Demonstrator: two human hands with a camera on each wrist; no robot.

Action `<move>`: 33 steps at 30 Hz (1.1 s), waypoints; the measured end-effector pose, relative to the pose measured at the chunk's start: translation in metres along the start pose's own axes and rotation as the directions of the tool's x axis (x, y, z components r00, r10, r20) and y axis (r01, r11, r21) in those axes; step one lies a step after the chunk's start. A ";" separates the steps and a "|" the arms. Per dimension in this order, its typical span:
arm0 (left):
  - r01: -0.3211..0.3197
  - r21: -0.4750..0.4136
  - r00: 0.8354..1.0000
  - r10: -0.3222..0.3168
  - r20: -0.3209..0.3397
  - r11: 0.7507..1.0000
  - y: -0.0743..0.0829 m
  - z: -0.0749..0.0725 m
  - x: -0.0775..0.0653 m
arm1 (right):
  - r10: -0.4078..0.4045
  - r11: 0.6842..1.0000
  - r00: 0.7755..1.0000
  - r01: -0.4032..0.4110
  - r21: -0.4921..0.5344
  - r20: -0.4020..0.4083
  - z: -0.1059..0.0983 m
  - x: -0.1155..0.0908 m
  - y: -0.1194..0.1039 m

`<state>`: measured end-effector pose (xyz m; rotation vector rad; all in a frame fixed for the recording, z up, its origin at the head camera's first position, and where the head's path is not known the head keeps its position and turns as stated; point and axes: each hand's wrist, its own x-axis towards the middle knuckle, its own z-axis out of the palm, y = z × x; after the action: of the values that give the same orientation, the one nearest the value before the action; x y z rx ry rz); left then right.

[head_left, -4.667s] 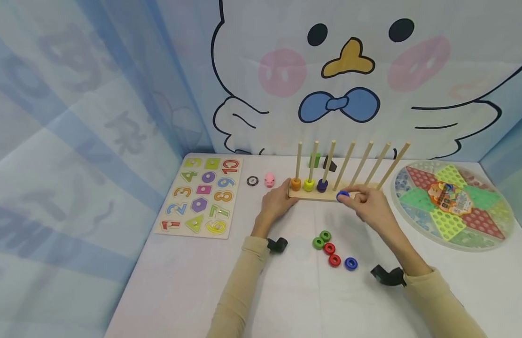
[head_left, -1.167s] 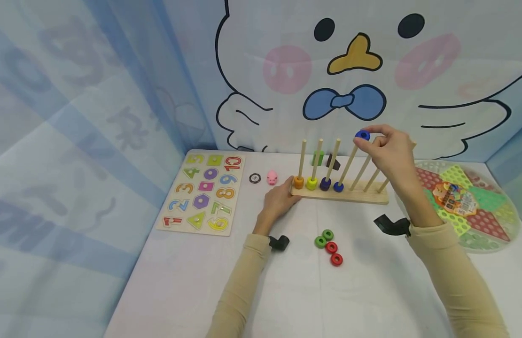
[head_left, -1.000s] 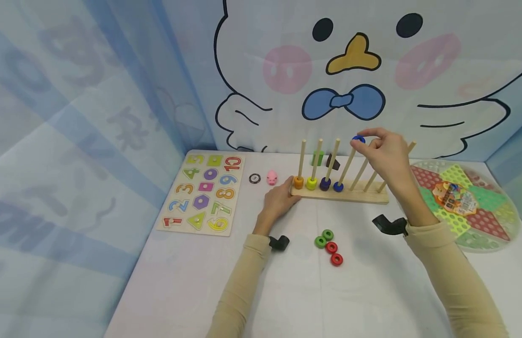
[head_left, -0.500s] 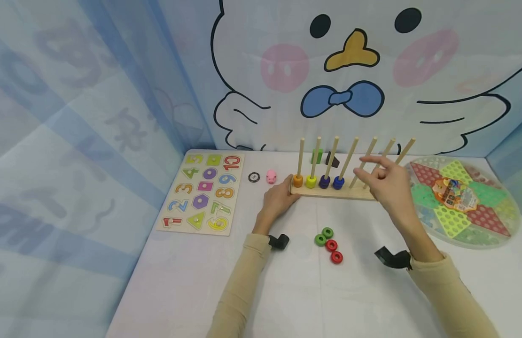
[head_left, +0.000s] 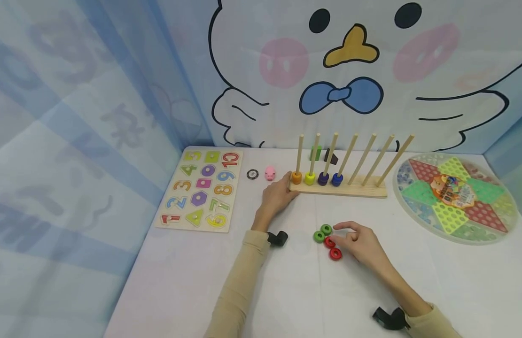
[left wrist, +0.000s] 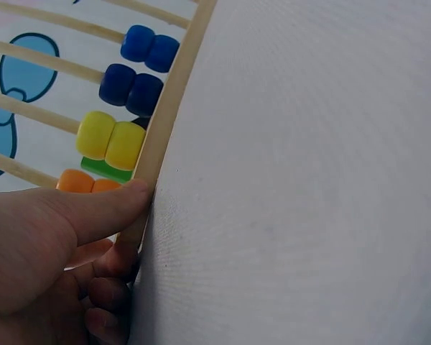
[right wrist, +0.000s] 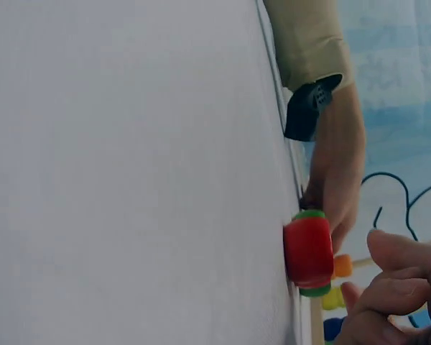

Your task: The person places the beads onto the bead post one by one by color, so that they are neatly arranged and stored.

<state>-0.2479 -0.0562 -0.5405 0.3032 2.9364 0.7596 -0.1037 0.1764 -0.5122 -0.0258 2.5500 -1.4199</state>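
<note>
My left hand [head_left: 276, 197] grips the left end of a wooden peg stand [head_left: 349, 188], thumb on the base's edge in the left wrist view. Paired orange beads [head_left: 296, 177], yellow beads [left wrist: 109, 140], dark purple-blue beads [head_left: 323, 178] and blue beads [left wrist: 149, 49] sit on the four left pegs; the other pegs are bare. My right hand [head_left: 364, 246] hovers beside the loose rings with thumb and forefinger apart, holding nothing. Two green rings [head_left: 319, 236] and two red rings [head_left: 335, 254] lie on the table, the thumb tip close by the upper red one.
A number puzzle board [head_left: 197, 190] lies at left. A black-and-white disc [head_left: 252, 174] and a pink pig figure [head_left: 270, 173] sit between it and the stand. Green [head_left: 315, 153] and dark blocks [head_left: 331, 156] are behind the pegs. A round game board [head_left: 457, 199] lies at right.
Both blue rings have gone onto the fourth peg, the second let go at its top. My right hand has since come down toward the loose rings; my left has kept its grip.
</note>
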 end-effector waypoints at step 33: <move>0.004 -0.039 1.000 -0.003 0.004 0.999 0.000 0.000 -0.002 | -0.150 0.980 0.964 0.116 -0.162 -0.218 -0.072 0.031 -0.073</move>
<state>-0.2463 -0.0562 -0.5400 0.2959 2.9141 0.8132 -0.1552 0.1941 -0.4194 -0.0629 2.8904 -1.3453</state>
